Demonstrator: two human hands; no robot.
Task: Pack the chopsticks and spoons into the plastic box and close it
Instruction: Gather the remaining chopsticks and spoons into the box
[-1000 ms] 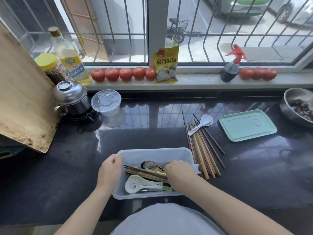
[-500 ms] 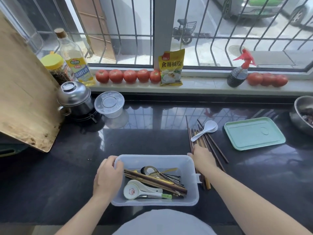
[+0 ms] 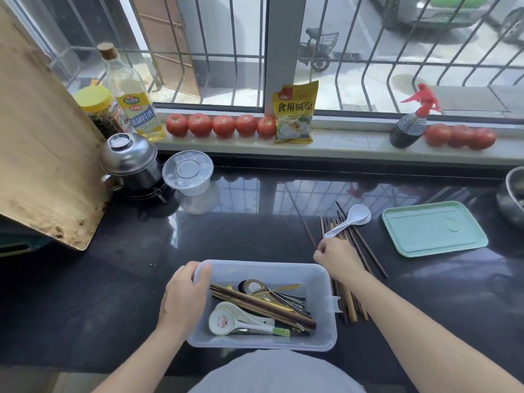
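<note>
You are mid-packing: your right hand [image 3: 337, 258] pinches one chopstick [image 3: 304, 222] lifted from the loose bundle [image 3: 350, 300] beside the plastic box [image 3: 320, 282], a white spoon [image 3: 350, 219] resting across it. Next, carry it over the rim and lay it lengthwise. Your left hand [image 3: 184, 293] grips the box's left edge, arm bent close. The lid [image 3: 433, 228] waits well right.
</note>
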